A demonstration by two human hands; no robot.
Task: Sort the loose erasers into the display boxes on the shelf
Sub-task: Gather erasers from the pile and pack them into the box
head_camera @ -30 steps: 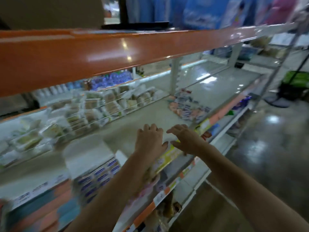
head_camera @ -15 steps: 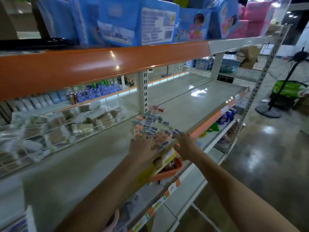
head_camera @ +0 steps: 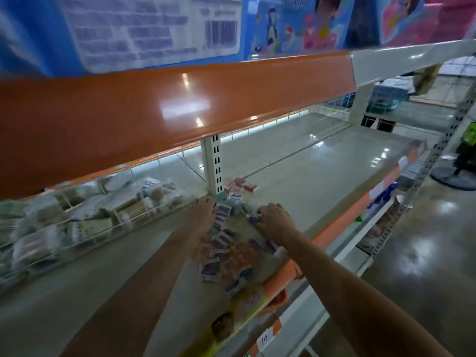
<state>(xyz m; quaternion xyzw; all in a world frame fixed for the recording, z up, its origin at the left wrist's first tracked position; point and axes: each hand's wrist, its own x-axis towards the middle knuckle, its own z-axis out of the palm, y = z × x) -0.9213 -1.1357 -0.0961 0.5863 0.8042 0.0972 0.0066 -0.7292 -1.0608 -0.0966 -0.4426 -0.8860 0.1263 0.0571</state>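
A heap of loose erasers [head_camera: 226,251] in white, blue and orange sleeves lies on the grey shelf [head_camera: 322,176] near its front edge. My left hand [head_camera: 202,213] lies flat on the heap's far left side, fingers straight. My right hand [head_camera: 274,221] is at the heap's far right side, its fingers curled over a few erasers; the blur hides whether it grips one. More erasers [head_camera: 238,188] lie beyond, by the white upright post [head_camera: 212,166]. No display box shows in this view.
An orange shelf front [head_camera: 180,106] hangs low overhead, with blue boxes [head_camera: 123,29] on top. Wire bins of wrapped goods [head_camera: 77,222] line the shelf's left back. An orange price rail [head_camera: 334,228] runs along the shelf front. A fan base [head_camera: 456,176] stands on the floor at right.
The view has swung right and closer to the eraser heap. Both hands have reached further in and now lie on the heap's far side.
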